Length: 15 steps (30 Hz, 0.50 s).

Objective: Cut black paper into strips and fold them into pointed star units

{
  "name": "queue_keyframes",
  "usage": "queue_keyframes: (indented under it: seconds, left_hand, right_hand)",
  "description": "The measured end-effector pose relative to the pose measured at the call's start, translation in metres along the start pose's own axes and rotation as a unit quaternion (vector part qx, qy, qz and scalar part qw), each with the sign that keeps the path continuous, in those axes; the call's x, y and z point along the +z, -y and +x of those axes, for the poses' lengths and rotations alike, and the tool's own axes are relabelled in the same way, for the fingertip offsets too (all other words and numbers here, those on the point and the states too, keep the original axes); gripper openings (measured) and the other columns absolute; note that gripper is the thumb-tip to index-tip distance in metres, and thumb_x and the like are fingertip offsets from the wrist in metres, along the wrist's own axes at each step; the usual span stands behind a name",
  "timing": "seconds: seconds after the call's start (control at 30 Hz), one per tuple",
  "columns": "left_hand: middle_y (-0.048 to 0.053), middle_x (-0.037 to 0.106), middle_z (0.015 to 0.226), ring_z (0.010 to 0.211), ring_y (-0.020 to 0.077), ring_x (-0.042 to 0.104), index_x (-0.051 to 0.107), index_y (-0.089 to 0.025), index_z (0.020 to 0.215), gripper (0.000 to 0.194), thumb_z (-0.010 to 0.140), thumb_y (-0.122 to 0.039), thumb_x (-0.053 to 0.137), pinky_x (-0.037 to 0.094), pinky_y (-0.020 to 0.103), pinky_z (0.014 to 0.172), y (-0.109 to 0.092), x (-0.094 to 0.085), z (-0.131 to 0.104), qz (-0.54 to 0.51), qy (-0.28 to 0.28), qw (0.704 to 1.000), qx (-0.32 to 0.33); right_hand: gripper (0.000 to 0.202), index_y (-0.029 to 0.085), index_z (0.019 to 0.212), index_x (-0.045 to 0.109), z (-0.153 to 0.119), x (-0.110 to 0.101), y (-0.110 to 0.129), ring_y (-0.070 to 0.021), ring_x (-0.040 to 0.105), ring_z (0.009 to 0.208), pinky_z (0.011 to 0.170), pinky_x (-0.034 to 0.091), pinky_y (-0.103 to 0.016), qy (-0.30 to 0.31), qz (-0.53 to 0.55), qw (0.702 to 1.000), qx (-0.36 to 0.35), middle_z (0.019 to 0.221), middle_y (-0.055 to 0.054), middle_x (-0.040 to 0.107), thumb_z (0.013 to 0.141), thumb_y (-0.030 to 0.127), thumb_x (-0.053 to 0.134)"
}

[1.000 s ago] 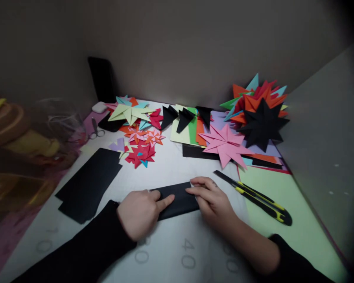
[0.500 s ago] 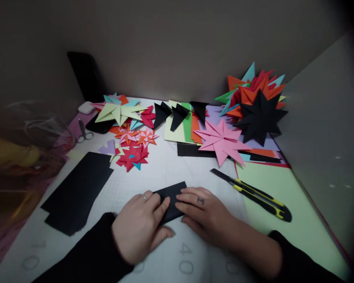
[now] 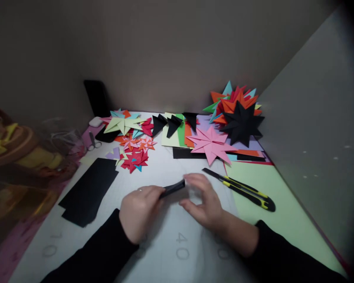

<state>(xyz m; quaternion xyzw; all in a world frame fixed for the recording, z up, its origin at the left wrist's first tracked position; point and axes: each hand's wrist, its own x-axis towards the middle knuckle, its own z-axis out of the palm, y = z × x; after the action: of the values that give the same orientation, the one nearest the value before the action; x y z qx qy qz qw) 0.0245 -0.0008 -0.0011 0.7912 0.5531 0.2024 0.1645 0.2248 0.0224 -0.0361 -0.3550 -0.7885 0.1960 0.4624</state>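
My left hand (image 3: pixel 143 208) grips one end of a folded piece of black paper (image 3: pixel 174 189), which is lifted off the white mat (image 3: pixel 162 236) and seen almost edge-on. At the paper's other end, my right hand (image 3: pixel 205 202) has its fingers and thumb apart. Its fingertips are close to the paper's tip; whether they touch it I cannot tell. To the left lie flat black paper sheets (image 3: pixel 90 192). A yellow and black utility knife (image 3: pixel 242 190) rests on the right, past my right hand.
Several folded black paper pieces (image 3: pixel 174 125) lie at the back. Paper stars surround them: a pink star (image 3: pixel 211 143), a black star (image 3: pixel 243 124), a pale yellow star (image 3: pixel 124 124) and small red ones (image 3: pixel 135 160). Scissors (image 3: pixel 94 142) and a dark phone (image 3: pixel 97 98) are back left. Green paper (image 3: pixel 271 184) covers the right.
The black paper lay flat under both hands; now my left hand has raised it and turned it edge-on. My right hand has come off its surface and opened. The camera view has shifted.
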Motion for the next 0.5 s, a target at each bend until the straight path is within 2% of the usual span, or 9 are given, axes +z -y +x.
queue_keyframes:
  seconds: [0.03,0.07,0.13,0.2,0.27,0.33,0.4,0.5]
  left_hand:
    - [0.005,0.069,0.078,0.071,0.0194,0.062,0.067,-0.015,0.084,0.016,0.083,-0.023,0.053,0.047,0.028,0.063,-0.001,-0.005,0.002,-0.080,-0.024,0.995,-0.055]
    - [0.003,0.067,0.070,0.065,0.0176,0.060,0.066,-0.014,0.077,0.021,0.083,-0.030,0.054,0.046,0.026,0.058,-0.002,-0.008,0.003,-0.163,-0.036,0.979,-0.117]
    - [0.001,0.062,0.060,0.056,0.0151,0.056,0.063,-0.014,0.068,0.031,0.080,-0.041,0.057,0.042,0.023,0.050,-0.007,-0.009,0.004,-0.318,-0.027,0.920,-0.225]
    - [0.001,0.062,0.061,0.056,0.0146,0.055,0.063,-0.013,0.069,0.033,0.075,-0.045,0.061,0.041,0.023,0.051,-0.013,-0.003,0.003,-0.435,-0.009,0.855,-0.282]
    - [0.003,0.065,0.066,0.059,0.0150,0.056,0.065,-0.012,0.074,0.032,0.072,-0.043,0.065,0.043,0.024,0.055,-0.017,0.006,0.002,-0.510,0.012,0.805,-0.303]
    - [0.004,0.066,0.067,0.060,0.0155,0.057,0.066,-0.011,0.077,0.032,0.071,-0.043,0.066,0.043,0.024,0.056,-0.018,0.014,0.000,-0.549,0.036,0.774,-0.314]
    - [0.004,0.067,0.068,0.062,0.0163,0.058,0.067,-0.012,0.080,0.031,0.072,-0.042,0.067,0.044,0.025,0.058,-0.018,0.019,-0.002,-0.567,0.054,0.758,-0.319]
    - [0.005,0.069,0.071,0.064,0.0168,0.059,0.069,-0.012,0.083,0.030,0.072,-0.041,0.067,0.046,0.027,0.061,-0.017,0.020,-0.003,-0.572,0.068,0.752,-0.319]
  right_hand:
    - [0.056,0.022,0.127,0.037,0.000,-0.001,0.001,-0.0234,0.052,0.104,0.086,0.043,-0.041,-0.049,0.040,0.997,0.054,0.117,-0.012,0.052,0.079,0.034,0.063]
    - [0.064,0.022,0.129,0.034,0.001,-0.002,0.003,-0.0241,0.052,0.104,0.085,0.044,-0.040,-0.073,0.086,0.988,0.103,0.119,-0.014,0.050,0.076,0.042,0.064]
    - [0.063,0.022,0.124,0.039,0.003,-0.003,0.007,-0.0216,0.056,0.093,0.076,0.047,-0.035,-0.043,0.189,0.965,0.179,0.110,-0.012,0.054,0.074,0.052,0.062]
    - [0.047,0.020,0.107,0.052,0.005,-0.005,0.012,-0.0172,0.057,0.077,0.065,0.047,-0.029,0.024,0.267,0.934,0.239,0.089,-0.007,0.060,0.075,0.054,0.060]
    - [0.034,0.019,0.085,0.056,0.009,-0.005,0.017,-0.0127,0.053,0.062,0.056,0.043,-0.024,0.054,0.296,0.907,0.295,0.070,-0.001,0.056,0.077,0.051,0.060]
    - [0.031,0.018,0.073,0.053,0.012,-0.005,0.021,-0.0094,0.047,0.051,0.048,0.038,-0.021,0.054,0.296,0.892,0.338,0.059,0.003,0.051,0.077,0.049,0.059]
    - [0.033,0.019,0.065,0.050,0.014,-0.006,0.023,-0.0075,0.043,0.045,0.044,0.034,-0.020,0.055,0.289,0.883,0.366,0.053,0.004,0.049,0.077,0.048,0.059]
    - [0.033,0.019,0.060,0.048,0.016,-0.007,0.023,-0.0070,0.041,0.042,0.042,0.033,-0.020,0.056,0.283,0.879,0.379,0.049,0.005,0.048,0.077,0.045,0.059]
